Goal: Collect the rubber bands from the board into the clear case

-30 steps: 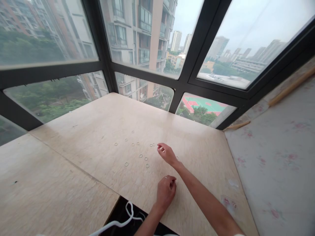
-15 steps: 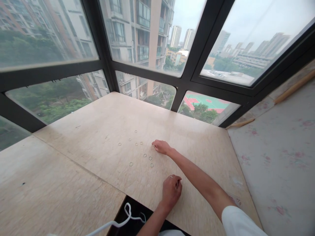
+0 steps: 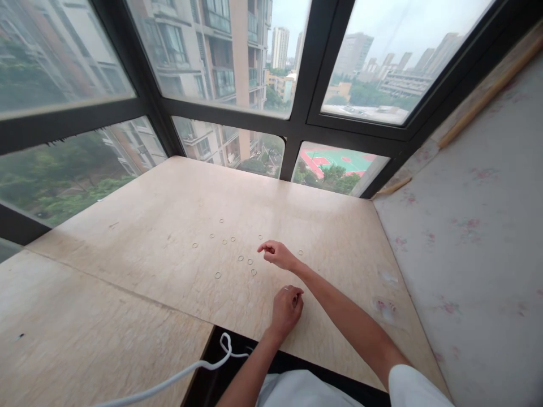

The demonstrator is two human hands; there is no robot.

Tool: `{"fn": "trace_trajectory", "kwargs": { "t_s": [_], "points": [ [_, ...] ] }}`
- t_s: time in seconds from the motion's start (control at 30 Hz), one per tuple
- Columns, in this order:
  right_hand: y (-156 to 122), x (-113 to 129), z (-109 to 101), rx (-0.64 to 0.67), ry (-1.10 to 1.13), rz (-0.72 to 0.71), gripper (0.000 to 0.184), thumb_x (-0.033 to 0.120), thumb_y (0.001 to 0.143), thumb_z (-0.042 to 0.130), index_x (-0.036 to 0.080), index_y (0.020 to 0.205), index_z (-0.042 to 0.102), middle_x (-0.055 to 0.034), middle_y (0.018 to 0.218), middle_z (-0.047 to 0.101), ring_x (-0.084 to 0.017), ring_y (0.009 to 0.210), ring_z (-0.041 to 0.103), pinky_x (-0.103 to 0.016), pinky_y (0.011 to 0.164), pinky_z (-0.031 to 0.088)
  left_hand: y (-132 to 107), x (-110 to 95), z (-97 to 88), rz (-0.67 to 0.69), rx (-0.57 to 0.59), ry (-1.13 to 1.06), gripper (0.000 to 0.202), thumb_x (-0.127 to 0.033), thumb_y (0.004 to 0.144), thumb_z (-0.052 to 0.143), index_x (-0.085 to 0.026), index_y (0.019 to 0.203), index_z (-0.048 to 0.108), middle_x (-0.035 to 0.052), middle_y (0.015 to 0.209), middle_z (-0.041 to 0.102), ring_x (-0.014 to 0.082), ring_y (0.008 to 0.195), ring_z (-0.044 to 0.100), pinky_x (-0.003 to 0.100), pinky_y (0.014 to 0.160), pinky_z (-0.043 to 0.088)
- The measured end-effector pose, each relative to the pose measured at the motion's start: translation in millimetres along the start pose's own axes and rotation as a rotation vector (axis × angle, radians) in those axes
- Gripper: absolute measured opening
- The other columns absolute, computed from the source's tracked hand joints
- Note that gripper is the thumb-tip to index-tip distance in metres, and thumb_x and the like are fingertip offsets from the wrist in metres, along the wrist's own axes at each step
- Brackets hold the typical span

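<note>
My right hand hovers just over the tabletop, its index finger stretched out and thumb apart, with nothing visible in it. A thin ring lies just beyond its fingertips. Left of that hand several more thin pale rings are scattered, among them one farther back and another nearer to me. One ring lies right of my right wrist. My left hand rests near the front edge with fingers curled; whatever they hold, if anything, is hidden.
The marble-patterned tabletop runs back to dark window frames. A clear plastic packet lies at the right, by the flowered wall. A white cable crosses the dark opening at the front. A tiny dark bit lies far left.
The view has turned slightly right. My right fingers, pinched at the tabletop before, have parted and pulled back, and a ring now shows beyond them. My left hand stays curled.
</note>
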State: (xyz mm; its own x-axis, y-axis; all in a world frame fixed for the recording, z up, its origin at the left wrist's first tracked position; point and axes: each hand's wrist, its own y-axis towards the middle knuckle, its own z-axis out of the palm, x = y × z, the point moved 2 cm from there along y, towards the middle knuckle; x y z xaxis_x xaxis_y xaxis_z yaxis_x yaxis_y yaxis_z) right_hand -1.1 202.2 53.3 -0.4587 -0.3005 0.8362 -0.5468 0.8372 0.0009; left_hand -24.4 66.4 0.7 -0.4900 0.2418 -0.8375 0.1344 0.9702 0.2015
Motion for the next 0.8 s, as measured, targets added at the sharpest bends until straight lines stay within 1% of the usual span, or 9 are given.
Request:
{"fn": "trace_trajectory", "kwargs": {
  "t_s": [0.1,0.2,0.3,0.37,0.47,0.6,0.7,0.8],
  "points": [
    [-39.8,-2.4,-27.0,-0.067,0.156,0.092,0.021,0.013,0.073,0.043,0.016,0.083,0.061,0.0024,0.065,0.054,-0.008,0.052,0.049,-0.017,0.048,0.039,0.6,0.0,-0.4,0.006,0.02,0.001,0.019,-0.011,0.08,0.046,-0.017,0.089,0.062,0.0055,0.081,0.064,0.0182,0.078,0.057,0.031,0.071,0.044],
    [-83.5,-12.4,-56.9,-0.16,0.274,0.19,0.013,0.016,0.071,0.043,0.017,0.074,0.056,0.0038,0.055,0.051,-0.009,0.048,0.05,-0.017,0.044,0.039,0.8,1.0,-0.5,0.022,0.037,0.013,0.019,-0.014,0.082,0.045,-0.017,0.09,0.062,0.0058,0.083,0.065,0.0178,0.078,0.058,0.031,0.071,0.046],
    [-131.8,-25.9,-81.4,-0.285,0.363,0.27,0.007,0.02,0.069,0.047,0.018,0.071,0.053,0.0029,0.055,0.054,-0.01,0.049,0.052,-0.02,0.047,0.043,1.9,1.5,-0.2,0.063,0.046,0.045,0.018,-0.017,0.084,0.045,-0.017,0.088,0.062,0.006,0.082,0.065,0.0185,0.077,0.059,0.032,0.071,0.046],
    [-166.5,-34.6,-92.1,-0.386,0.409,0.312,0.006,0.023,0.07,0.049,0.018,0.072,0.052,0.0017,0.058,0.057,-0.011,0.052,0.054,-0.022,0.051,0.046,3.0,1.4,0.1,0.093,0.047,0.072,0.018,-0.019,0.085,0.045,-0.018,0.087,0.063,0.0059,0.081,0.065,0.0191,0.077,0.06,0.033,0.071,0.047],
    [-219.2,-46.0,-99.4,-0.544,0.468,0.369,0.008,0.026,0.072,0.051,0.018,0.075,0.052,0.0004,0.065,0.06,-0.012,0.058,0.057,-0.024,0.058,0.048,4.3,1.8,0.7,0.117,0.055,0.1,0.017,-0.021,0.085,0.046,-0.019,0.086,0.063,0.0052,0.08,0.066,0.0192,0.076,0.06,0.033,0.07,0.048],
    [-281.1,-58.6,-100.7,-0.8,0.546,0.454,0.017,0.031,0.071,0.064,0.017,0.078,0.058,-0.0014,0.069,0.063,-0.013,0.062,0.06,-0.025,0.06,0.048,5.4,3.4,1.3,0.115,0.068,0.11,0.017,-0.024,0.086,0.046,-0.02,0.088,0.063,0.0048,0.081,0.066,0.0189,0.076,0.061,0.032,0.07,0.048],
    [-313.9,-64.7,-101.7,-0.951,0.473,0.536,0.028,0.039,0.068,0.07,0.016,0.08,0.061,-0.0035,0.068,0.064,-0.015,0.062,0.061,-0.027,0.058,0.049,6.8,3.1,1.7,0.1,0.074,0.119,0.017,-0.026,0.087,0.047,-0.02,0.088,0.063,0.0046,0.082,0.066,0.0191,0.076,0.061,0.032,0.07,0.049],
    [-333.0,-67.6,-104.5,-1.042,0.373,0.576,0.034,0.043,0.069,0.071,0.015,0.085,0.062,-0.0048,0.074,0.065,-0.017,0.063,0.063,-0.026,0.053,0.05,8.3,1.6,2.3,0.081,0.076,0.13,0.018,-0.026,0.087,0.047,-0.02,0.088,0.063,0.0045,0.083,0.066,0.0187,0.075,0.061,0.032,0.069,0.049]
  ]
}}
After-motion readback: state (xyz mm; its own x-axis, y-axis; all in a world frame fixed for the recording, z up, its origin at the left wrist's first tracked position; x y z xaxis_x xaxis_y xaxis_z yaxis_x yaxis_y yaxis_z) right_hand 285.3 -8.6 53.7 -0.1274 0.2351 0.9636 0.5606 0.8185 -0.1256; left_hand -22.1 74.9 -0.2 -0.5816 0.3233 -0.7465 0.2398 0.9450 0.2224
